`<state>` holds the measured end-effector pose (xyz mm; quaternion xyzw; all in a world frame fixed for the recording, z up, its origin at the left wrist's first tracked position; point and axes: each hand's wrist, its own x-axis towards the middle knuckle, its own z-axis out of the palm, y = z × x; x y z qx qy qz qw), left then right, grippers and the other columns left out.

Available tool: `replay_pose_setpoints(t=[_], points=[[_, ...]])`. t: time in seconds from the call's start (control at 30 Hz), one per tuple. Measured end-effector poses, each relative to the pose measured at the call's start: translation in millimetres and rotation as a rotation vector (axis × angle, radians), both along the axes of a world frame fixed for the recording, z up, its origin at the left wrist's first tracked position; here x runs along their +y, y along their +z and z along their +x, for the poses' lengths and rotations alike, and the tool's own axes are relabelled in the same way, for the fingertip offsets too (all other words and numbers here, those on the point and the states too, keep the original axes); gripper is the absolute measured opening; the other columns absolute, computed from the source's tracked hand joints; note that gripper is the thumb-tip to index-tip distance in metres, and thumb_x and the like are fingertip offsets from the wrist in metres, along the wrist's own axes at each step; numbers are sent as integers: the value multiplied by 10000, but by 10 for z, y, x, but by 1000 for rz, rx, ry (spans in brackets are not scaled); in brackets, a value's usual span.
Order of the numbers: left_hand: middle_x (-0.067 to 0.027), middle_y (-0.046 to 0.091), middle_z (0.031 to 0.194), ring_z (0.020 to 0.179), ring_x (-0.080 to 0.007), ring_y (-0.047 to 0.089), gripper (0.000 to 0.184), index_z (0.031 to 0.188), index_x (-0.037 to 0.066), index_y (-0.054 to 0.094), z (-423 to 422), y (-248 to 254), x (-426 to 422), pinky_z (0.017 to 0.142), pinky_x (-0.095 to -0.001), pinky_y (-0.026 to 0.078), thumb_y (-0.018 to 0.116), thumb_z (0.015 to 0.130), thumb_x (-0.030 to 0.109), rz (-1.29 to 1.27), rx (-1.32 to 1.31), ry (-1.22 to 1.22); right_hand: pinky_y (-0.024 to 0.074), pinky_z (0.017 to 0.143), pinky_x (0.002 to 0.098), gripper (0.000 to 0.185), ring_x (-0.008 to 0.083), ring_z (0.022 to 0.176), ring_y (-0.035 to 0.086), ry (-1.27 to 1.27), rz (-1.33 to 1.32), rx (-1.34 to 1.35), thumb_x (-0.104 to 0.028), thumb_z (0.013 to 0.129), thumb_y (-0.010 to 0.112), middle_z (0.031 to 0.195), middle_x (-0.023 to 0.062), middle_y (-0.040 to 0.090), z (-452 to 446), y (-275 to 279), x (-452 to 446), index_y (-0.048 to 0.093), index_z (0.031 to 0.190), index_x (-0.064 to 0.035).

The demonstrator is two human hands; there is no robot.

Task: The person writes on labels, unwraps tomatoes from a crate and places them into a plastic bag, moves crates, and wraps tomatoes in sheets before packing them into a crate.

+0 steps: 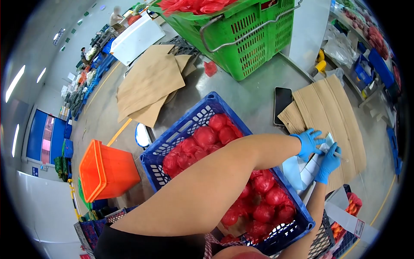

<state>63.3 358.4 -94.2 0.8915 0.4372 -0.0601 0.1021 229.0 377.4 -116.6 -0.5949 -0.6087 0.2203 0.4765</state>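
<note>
My left hand [308, 144], in a blue glove, reaches across the crate and rests with fingers spread at the edge of some white papers [307, 173]. Close beside it, my right hand [328, 166], also blue-gloved, is closed around a thin pen [338, 154] over the papers. Both hands are above a flat sheet of brown cardboard [334, 114]. Under my left arm stands a blue crate [194, 113], filled with round produce in red wrapping [205, 137]. A dark phone [282, 105] lies by the cardboard's left corner.
A green crate [246, 41] with red bags stands ahead. Loose cardboard sheets [151, 82] lie at left, beyond an orange bin [110, 170]. Shelves with goods [366, 56] run along the right. A crate of orange produce [352, 205] sits lower right. Two people are far off.
</note>
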Motion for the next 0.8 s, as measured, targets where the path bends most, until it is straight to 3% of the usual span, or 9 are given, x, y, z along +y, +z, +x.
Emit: replay_pose_setpoints(t=[0.1, 0.2, 0.27, 0.33, 0.4, 0.47, 0.57, 0.77, 0.8], points=[[-52, 125, 1507, 1360, -366, 130, 686, 1341, 403, 368, -62, 56, -20, 1081, -522, 106, 627, 713, 503, -2, -102, 9, 435, 552, 274, 247, 109, 643, 540, -1, -45, 118, -241, 923, 513, 739, 74, 616, -89, 43, -19, 603, 874, -15], [-93, 278, 1446, 1284, -389, 300, 636, 1288, 237, 484, -101, 220, -59, 1059, -485, 239, 652, 691, 376, 43, -189, 2, 456, 584, 290, 225, 151, 654, 573, -35, 76, 162, -225, 907, 533, 751, 85, 636, -72, -65, -37, 621, 873, -20], [-93, 266, 1453, 1294, -395, 285, 638, 1311, 306, 449, -101, 254, -58, 1062, -490, 230, 648, 711, 389, 51, -135, -19, 452, 594, 281, 202, 143, 666, 561, -36, -16, 186, -209, 894, 540, 749, 74, 628, -84, 58, -83, 631, 865, -31], [-81, 178, 1488, 1326, -397, 220, 661, 1342, 375, 381, -154, 218, -66, 1072, -500, 192, 638, 734, 420, 77, -42, -50, 403, 514, 330, 266, 162, 559, 525, -142, 82, -40, -241, 895, 546, 615, 95, 571, -108, -21, -22, 590, 736, -32], [-84, 154, 1494, 1347, -384, 168, 690, 1362, 393, 333, -101, 218, -83, 1082, -504, 162, 642, 746, 412, 33, -17, -50, 389, 486, 357, 299, 214, 512, 524, -197, 103, -11, -237, 889, 548, 579, 124, 548, -116, 3, -23, 553, 677, -27], [-85, 136, 1498, 1359, -373, 134, 705, 1374, 395, 305, -109, 311, -78, 1087, -504, 143, 642, 755, 411, -14, 18, -34, 389, 481, 354, 312, 209, 508, 524, -175, 160, 17, -235, 887, 554, 575, 119, 550, -138, 28, -27, 548, 655, -27], [-81, 115, 1503, 1371, -357, 92, 707, 1379, 397, 292, -80, 330, -66, 1094, -495, 122, 639, 762, 420, -41, 46, -26, 389, 477, 341, 285, 195, 504, 516, -186, 61, -14, -217, 881, 564, 563, 109, 539, -123, 36, -16, 559, 671, -24], [-91, 149, 1493, 1353, -370, 152, 684, 1372, 370, 324, -107, 312, -92, 1083, -502, 159, 628, 763, 428, 16, 13, -23, 406, 491, 310, 254, 130, 534, 505, -175, -18, 567, -234, 883, 573, 614, 56, 570, -110, 160, -57, 589, 728, -34], [-95, 158, 1490, 1348, -374, 166, 679, 1371, 363, 331, -88, 313, -86, 1080, -505, 167, 626, 763, 430, 31, -6, -43, 431, 540, 257, 235, 95, 603, 520, -140, -6, 427, -246, 895, 561, 678, 42, 584, -90, 156, -63, 642, 835, -33]])
